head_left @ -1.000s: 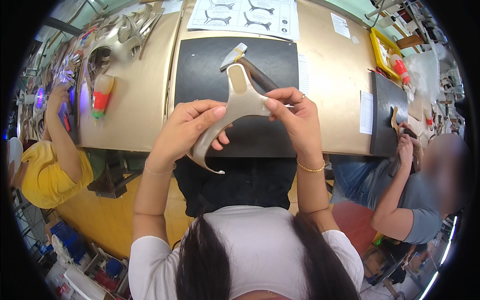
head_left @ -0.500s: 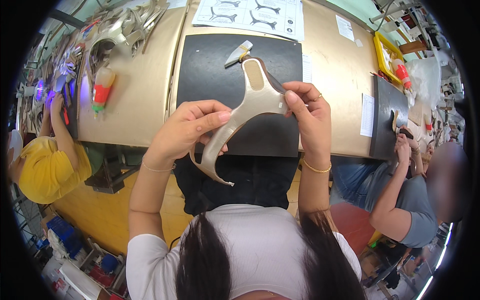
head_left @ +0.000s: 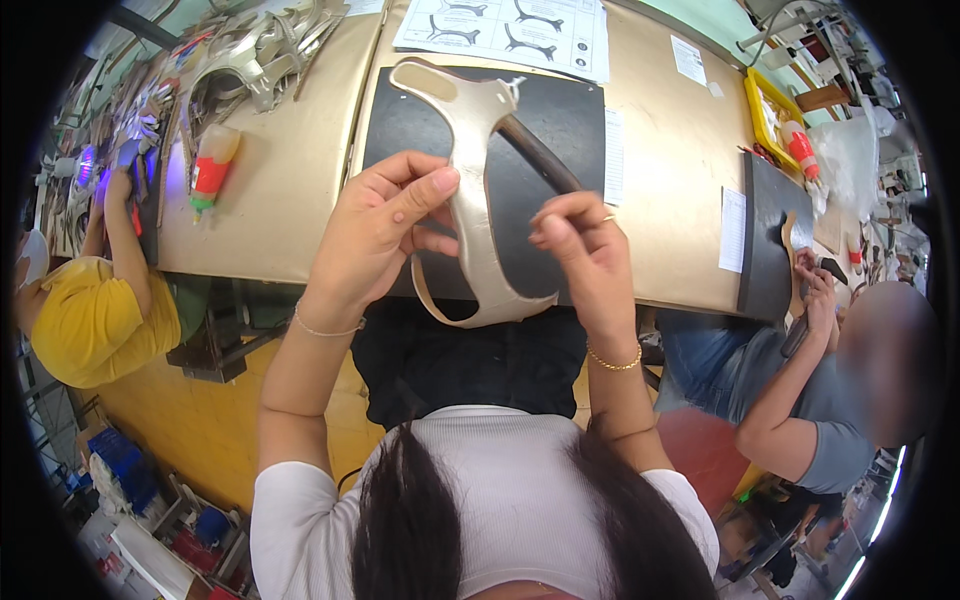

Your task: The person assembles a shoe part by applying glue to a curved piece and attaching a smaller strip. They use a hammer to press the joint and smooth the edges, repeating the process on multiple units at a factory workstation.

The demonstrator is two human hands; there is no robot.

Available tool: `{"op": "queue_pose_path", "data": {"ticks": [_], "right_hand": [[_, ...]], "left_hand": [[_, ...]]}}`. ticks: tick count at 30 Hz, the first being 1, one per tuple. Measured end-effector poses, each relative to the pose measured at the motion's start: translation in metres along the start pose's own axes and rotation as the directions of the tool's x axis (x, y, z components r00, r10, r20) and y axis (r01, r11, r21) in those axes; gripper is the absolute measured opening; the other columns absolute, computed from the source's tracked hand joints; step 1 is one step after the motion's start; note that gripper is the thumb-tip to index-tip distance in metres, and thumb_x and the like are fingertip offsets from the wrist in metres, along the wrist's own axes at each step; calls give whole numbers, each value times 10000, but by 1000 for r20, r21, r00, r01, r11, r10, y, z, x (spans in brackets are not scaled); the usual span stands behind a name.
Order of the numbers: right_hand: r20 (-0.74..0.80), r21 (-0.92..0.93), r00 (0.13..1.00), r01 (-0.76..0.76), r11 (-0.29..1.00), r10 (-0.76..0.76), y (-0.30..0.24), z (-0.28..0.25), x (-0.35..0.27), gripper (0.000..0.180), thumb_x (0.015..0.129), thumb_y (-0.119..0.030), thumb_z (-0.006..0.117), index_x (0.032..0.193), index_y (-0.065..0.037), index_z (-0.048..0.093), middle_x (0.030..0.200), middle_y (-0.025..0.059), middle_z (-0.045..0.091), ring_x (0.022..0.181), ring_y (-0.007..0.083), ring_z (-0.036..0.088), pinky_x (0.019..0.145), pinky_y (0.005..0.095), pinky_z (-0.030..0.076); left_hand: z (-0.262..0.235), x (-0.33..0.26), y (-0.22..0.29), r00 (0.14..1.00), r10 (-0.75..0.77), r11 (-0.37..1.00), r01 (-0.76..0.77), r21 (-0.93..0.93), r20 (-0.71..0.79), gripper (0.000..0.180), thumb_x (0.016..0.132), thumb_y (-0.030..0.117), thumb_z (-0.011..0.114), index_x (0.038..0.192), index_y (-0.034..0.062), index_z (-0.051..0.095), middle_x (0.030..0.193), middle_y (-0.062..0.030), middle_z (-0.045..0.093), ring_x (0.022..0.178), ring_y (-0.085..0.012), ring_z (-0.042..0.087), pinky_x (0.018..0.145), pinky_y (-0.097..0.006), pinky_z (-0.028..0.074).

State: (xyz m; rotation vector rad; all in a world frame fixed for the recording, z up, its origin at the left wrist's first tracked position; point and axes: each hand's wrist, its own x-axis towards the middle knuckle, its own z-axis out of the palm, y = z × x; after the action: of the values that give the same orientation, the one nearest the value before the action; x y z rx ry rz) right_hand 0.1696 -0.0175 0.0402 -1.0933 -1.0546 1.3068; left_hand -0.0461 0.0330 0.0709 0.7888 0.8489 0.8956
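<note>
Gold leather shoe upper (head_left: 470,180), a long curved piece with strap-like ends, hangs over the black mat (head_left: 400,130). My left hand (head_left: 390,225) pinches its middle between thumb and fingers. To the right of the piece, apart from it, is my right hand (head_left: 583,255), its fingers curled and slightly blurred. Whether something small sits between those fingertips cannot be made out. A hammer's dark handle (head_left: 540,155) lies on the mat beyond my right hand; its head is hidden behind the upper.
Printed sheets with drawings (head_left: 500,35) lie beyond the mat. A red-labelled bottle (head_left: 212,170) and a pile of gold pieces (head_left: 265,65) are at the left. At the right stand a yellow tray (head_left: 765,115) and another black mat (head_left: 765,235). Co-workers sit on both sides.
The upper has turned in my left hand, its wide end swinging to the far left. My right hand has let go of it and moved slightly nearer me.
</note>
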Motion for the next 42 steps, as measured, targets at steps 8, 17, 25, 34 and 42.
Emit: {"op": "queue_pose_path", "data": {"ticks": [8,17,25,34,42], "right_hand": [[162,-13,977,-139,990,139,-25,19,-5,253,884,-181,776,1035,-5,677,927,24,695,858,77,638,780,241,514],[221,181,950,-264,947,223,-27,17,-13,244,925,-229,739,998,-4,682,876,15,685,752,44,594,671,203,481],[224,324,951,-280,904,214,-22,13,-14,237,957,-235,704,1027,-17,644,887,12,665,775,63,601,713,221,502],[79,382,997,-38,923,8,-19,25,-18,243,961,-196,693,1112,-35,590,987,28,629,861,82,597,771,246,500],[215,587,973,-194,786,80,-21,8,-12,266,943,-189,710,1126,-7,644,977,51,674,831,110,617,742,271,503]], "left_hand": [[14,-13,-10,997,74,996,-72,-51,35,204,962,183,680,1045,5,625,954,-62,669,835,-119,666,658,-276,625],[21,-27,-9,991,53,996,-44,-78,119,221,977,167,654,1077,-28,623,977,-95,677,837,-145,677,687,-283,629],[25,-50,-5,980,-126,987,108,122,154,239,939,138,704,1095,-10,600,984,-84,678,883,-145,683,771,-269,590],[38,-55,-13,998,30,950,-44,308,52,228,906,115,742,1065,-3,629,978,-33,668,916,-89,625,829,-245,503],[37,-51,5,987,35,892,-102,439,159,196,907,105,731,1057,-6,670,916,-9,668,859,-75,620,756,-236,502]]}}
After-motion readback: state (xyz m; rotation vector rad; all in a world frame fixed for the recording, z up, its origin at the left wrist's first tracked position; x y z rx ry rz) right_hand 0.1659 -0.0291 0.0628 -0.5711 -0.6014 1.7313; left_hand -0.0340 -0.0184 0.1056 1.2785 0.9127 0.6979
